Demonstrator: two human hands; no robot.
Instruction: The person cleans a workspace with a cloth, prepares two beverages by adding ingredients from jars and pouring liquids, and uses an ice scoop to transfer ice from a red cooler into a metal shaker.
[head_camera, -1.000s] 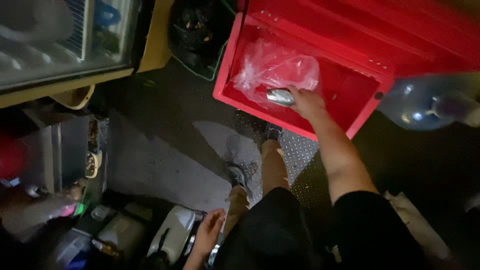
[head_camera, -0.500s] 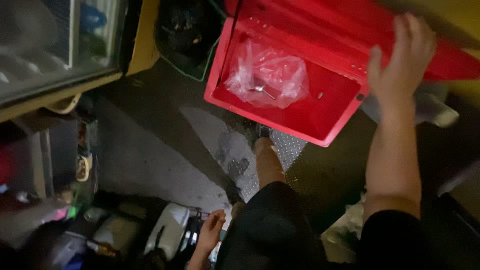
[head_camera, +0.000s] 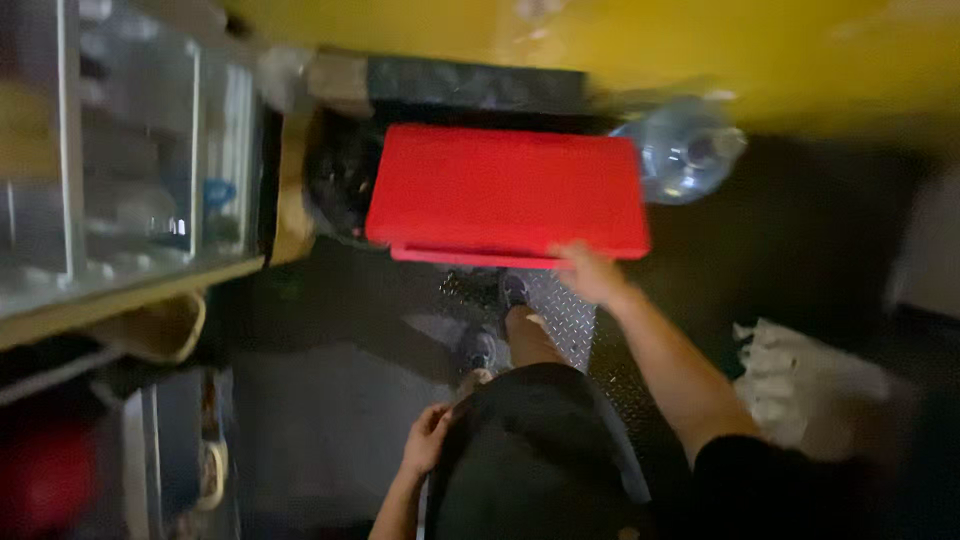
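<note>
View: head camera, looking straight down past my body to the floor; the frame is blurred.

Right hand: my right hand (head_camera: 592, 272) reaches forward with the arm stretched out and rests on the front edge of the red cooler lid (head_camera: 505, 190), near its right corner. The fingers lie on the lid's rim; blur hides whether they curl round the edge or only press flat on it, so I cannot tell their grip.

Left hand: my left hand (head_camera: 428, 440) hangs low at my hip, against my dark shorts (head_camera: 530, 450). It seems loosely curled and holds nothing that I can make out.

Red cooler lid: lies closed and flat, ahead of my feet, its long axis running left to right across the view. It sits directly in front of my right fingers; the right hand is far nearer than the left.

Surroundings: a clear water bottle (head_camera: 685, 150) stands just beside the lid's far right corner. A glass-fronted cabinet (head_camera: 130, 180) fills the left side. A dark bag (head_camera: 340, 185) sits touching the lid's left end. White crumpled cloth (head_camera: 800, 380) lies on the floor to my right, well apart from the lid.

Floor: dark, with patterned metal plate (head_camera: 565, 320) under my shoes.
</note>
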